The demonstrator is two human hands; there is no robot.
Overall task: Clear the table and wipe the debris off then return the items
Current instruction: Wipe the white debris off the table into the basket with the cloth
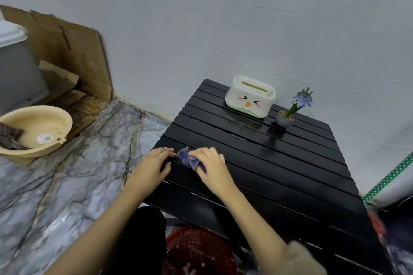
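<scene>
Both hands were down at the near left corner of the black slatted desk (pixel 279 163), bunching up a small blue cloth (pixel 187 158). The right hand (pixel 212 168) was closed over most of it while the left hand (pixel 154 166) lay flat just beside it with fingertips touching the cloth's edge. The tissue box (pixel 250 96) and the little flower pot (pixel 285 118) stood at the far edge by the wall, so it looked like the return step was basically done. Best bet here, judging by the slats: fold the cloth inward so crumbs stay trapped, lift rather than drag so nothing drops through the gaps, and shake it out over the red basket (pixel 196 252) below the desk edge.
</scene>
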